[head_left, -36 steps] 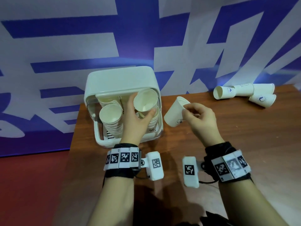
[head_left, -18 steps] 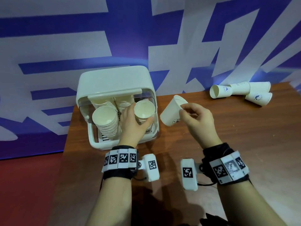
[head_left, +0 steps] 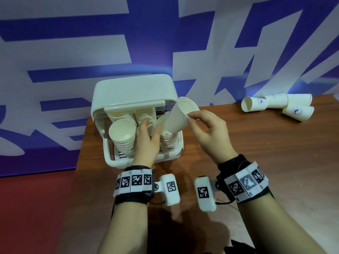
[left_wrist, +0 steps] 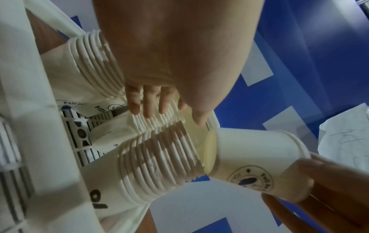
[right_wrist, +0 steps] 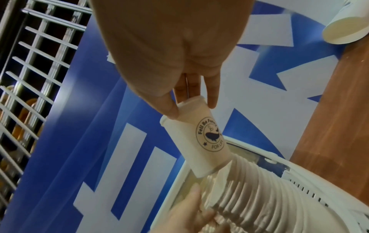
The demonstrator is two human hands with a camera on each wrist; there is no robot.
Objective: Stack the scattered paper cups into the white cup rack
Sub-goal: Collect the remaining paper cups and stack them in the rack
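The white cup rack (head_left: 132, 88) stands at the table's back left with its lid raised and holds several stacks of paper cups. My left hand (head_left: 151, 125) reaches in between them and grips the front right stack (head_left: 167, 142) near its top, thumb at the rim. My right hand (head_left: 190, 119) pinches a single paper cup (head_left: 177, 120) by its rim and holds it tilted, its base at the mouth of that stack. The left wrist view shows the cup (left_wrist: 255, 154) meeting the stack (left_wrist: 159, 157). In the right wrist view the whale logo on the cup (right_wrist: 199, 141) faces the camera.
Three loose paper cups (head_left: 277, 105) lie on their sides at the back right of the wooden table (head_left: 256, 162). A blue and white banner hangs right behind the table. Its left edge drops to a red floor (head_left: 36, 208) just beside the rack.
My right hand has carried the cup left, from beside the rack to the mouth of the front right stack. My left hand lowered that stack into the rack and stays on it.
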